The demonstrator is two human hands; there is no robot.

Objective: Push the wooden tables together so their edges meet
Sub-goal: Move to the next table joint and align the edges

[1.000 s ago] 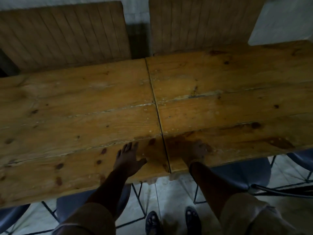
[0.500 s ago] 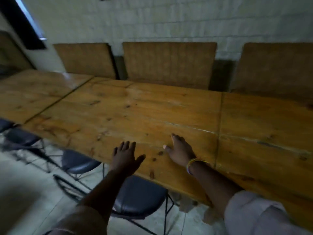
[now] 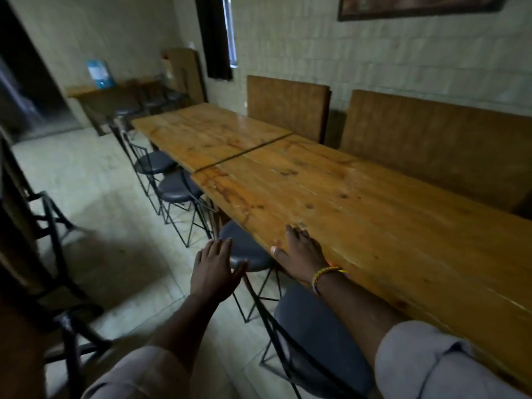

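1. The near wooden table (image 3: 359,203) runs from the right foreground toward the middle of the room. Its far end meets the far wooden table (image 3: 207,133) along a dark seam (image 3: 244,152). At the seam's left end the two front edges look slightly out of line, the far top sitting a little further in; whether a true gap remains I cannot tell.

2. The right hand (image 3: 302,253) lies flat on the near table's front edge, palm down, fingers close together and pointing toward the far table, clamped on nothing. A braided wristband (image 3: 324,276) circles that wrist.

3. The left hand (image 3: 214,269) hovers off the table, over the floor and just left of the nearest stool (image 3: 244,249), fingers together with the thumb spread, holding nothing.

4. More stools (image 3: 175,188) with thin wire legs stand tucked along the left side, and wooden bench backs (image 3: 431,145) line the wall on the right.

5. What could go wrong, as I judge it:
   - One flat palm pushing from the front edge may slide over the smooth top, and the table stays put.
   - A push from one side only could swing the table, opening the seam at the wall side or worsening the step.
   - Table legs might catch the stool frames and drag them.
   - A hard shove could knock the far table away.
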